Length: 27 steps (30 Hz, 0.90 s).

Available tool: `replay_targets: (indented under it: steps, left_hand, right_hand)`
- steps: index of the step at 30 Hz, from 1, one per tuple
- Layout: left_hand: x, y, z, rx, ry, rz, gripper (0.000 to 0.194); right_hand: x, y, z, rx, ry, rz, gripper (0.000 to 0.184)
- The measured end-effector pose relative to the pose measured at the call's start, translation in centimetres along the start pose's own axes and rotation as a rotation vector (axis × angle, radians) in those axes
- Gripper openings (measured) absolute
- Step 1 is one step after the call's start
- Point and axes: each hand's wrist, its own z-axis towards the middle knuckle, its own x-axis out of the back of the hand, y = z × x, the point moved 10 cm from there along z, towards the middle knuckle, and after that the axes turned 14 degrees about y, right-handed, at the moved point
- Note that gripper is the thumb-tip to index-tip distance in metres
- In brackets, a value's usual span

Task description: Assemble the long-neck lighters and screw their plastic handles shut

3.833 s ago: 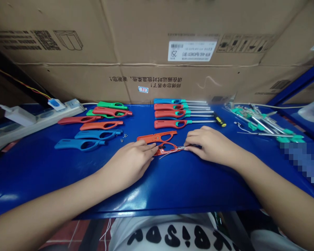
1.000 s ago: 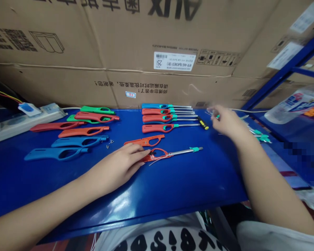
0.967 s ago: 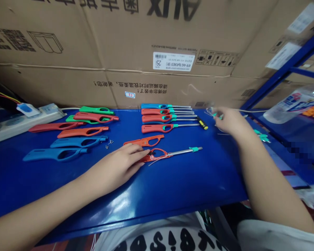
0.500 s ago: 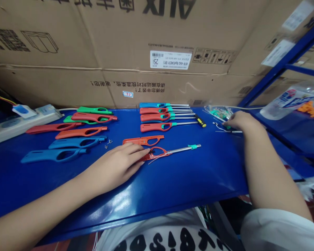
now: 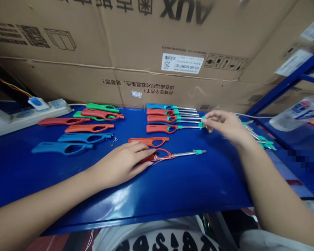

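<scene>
My left hand (image 5: 131, 162), mid-frame and palm down, closes thumb and fingers on the rear of an open orange plastic handle half (image 5: 149, 158); it is the nearer hand. The handle's long axis, carried on by a slim silver metal tube (image 5: 185, 153), runs left to right, rising slightly rightward. It lies below and left of my right hand (image 5: 222, 125), right of centre, whose bunched fingertips pinch what looks like a small teal plastic piece (image 5: 201, 124). Farther back lie long-nosed red plastic lighters (image 5: 157, 129).
</scene>
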Motion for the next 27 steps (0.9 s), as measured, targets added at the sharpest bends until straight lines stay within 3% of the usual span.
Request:
replay_targets:
  steps: [3, 6, 8, 12, 14, 21, 27]
  left_hand:
    - [-0.2, -0.2, 0.0, -0.003, 0.002, -0.005, 0.033]
    - [-0.3, -0.3, -0.1, -0.009, 0.005, -0.012, 0.034]
    - [-0.4, -0.3, -0.1, -0.009, 0.009, -0.022, 0.035]
    - [-0.3, -0.4, -0.1, -0.003, 0.030, -0.049, 0.035]
    - [-0.4, -0.5, -0.2, 0.001, 0.033, -0.057, 0.036]
    - [-0.6, -0.5, -0.2, 0.015, 0.010, -0.037, 0.036]
    - [-0.5, -0.2, -0.2, 0.062, -0.009, -0.056, 0.025]
  right_hand:
    - [-4.7, -1.6, -2.0, -0.067, -0.163, 0.166, 0.028]
    - [-7.7, -1.4, -3.7, -0.108, -0.335, 0.101, 0.024]
    - [-8.1, -1.3, -4.1, -0.038, -0.367, -0.020, 0.021]
    - [-7.6, -2.5, -4.1, 0.270, -0.360, -0.237, 0.013]
    - [-7.5, -2.7, -4.2, 0.357, -0.375, -0.274, 0.012]
    - [-8.3, -3.5, -5.0, 0.434, -0.382, -0.283, 0.014]
    - [-9.9, -7.4, -7.7, 0.543, -0.355, -0.161, 0.013]
